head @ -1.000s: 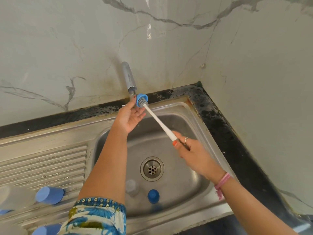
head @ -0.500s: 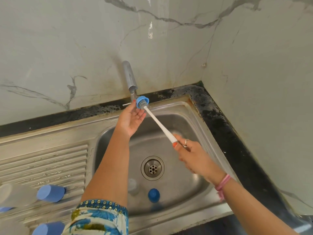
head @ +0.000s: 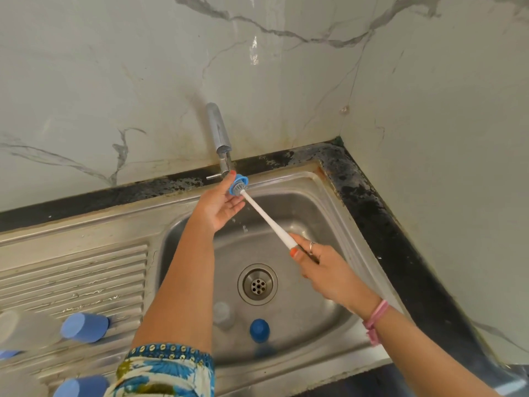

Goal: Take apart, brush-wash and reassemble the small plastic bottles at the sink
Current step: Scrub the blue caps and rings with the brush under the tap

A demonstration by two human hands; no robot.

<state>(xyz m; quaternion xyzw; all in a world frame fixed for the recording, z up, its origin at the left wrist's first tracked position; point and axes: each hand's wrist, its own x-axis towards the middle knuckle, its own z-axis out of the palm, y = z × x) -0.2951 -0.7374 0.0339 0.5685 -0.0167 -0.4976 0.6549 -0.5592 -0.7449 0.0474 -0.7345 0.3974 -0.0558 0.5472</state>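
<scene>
My left hand [head: 219, 204] holds a small blue bottle cap [head: 238, 183] by its rim, right under the tap spout [head: 220, 138]. The grey bristle head of a white-handled brush [head: 269, 219] sits inside the cap's opening. My right hand [head: 323, 265] grips the brush at its lower end, over the middle of the basin. A clear cap-less bottle [head: 223, 315] and a dark blue cap [head: 259, 330] lie in the front of the sink basin [head: 309, 319]. Water drops fall below the cap.
On the ribbed drainboard [head: 74, 282] at left lie clear bottles with light blue caps [head: 84, 328], one more [head: 81, 386] at the bottom edge. The drain [head: 257, 284] is in the basin's centre. Marble walls close the back and right, with a black counter strip [head: 380, 219] along them.
Both hands hold almost the same pose. The cap and brush head have shifted slightly under the spout, and a few water drops now show below them.
</scene>
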